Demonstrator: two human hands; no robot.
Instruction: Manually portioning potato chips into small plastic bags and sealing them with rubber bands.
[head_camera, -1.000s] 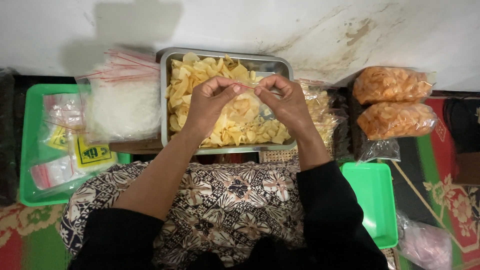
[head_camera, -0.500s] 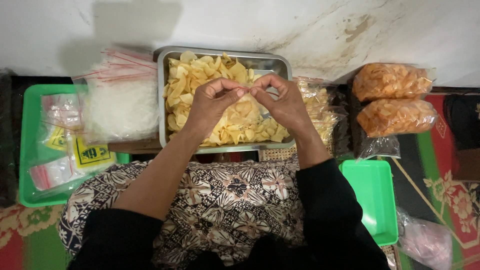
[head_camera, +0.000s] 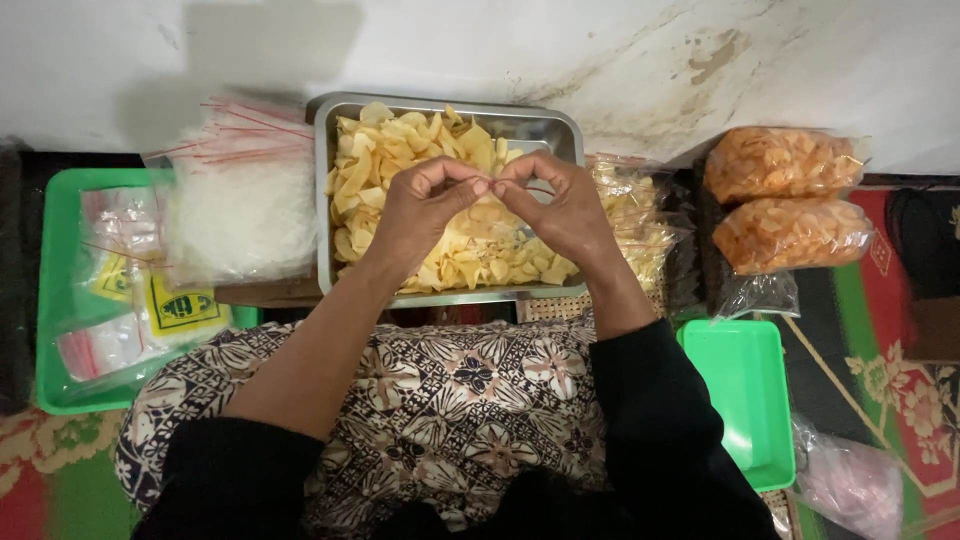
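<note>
Tray (head_camera: 548, 128): sheet metal, dull brushed grey, smooth walls. Chips (head_camera: 400, 160) in it: matt, pale yellow, dry rough surface. Stack of zip bags (head_camera: 240, 215): thin clear plastic, glossy, crinkled. Two filled bags (head_camera: 785, 195) of orange chips: same clear glossy film. Green trays (head_camera: 745, 395): moulded plastic, smooth, semi-gloss. Lap cloth (head_camera: 440, 390): printed woven fabric, matt. Sleeves (head_camera: 660, 420): black cloth, matt. Wall (head_camera: 640, 50): painted plaster, rough, stained. Floor mat (head_camera: 905, 385): woven, patterned.

Looks like a home snack-packing setup on the floor: patterned rug (head_camera: 900, 390), metal tray (head_camera: 345, 270) of yellow chips at 12 o'clock, filled chip bags (head_camera: 785, 200) at 2, empty zip bags (head_camera: 235, 210) at 10.
</note>
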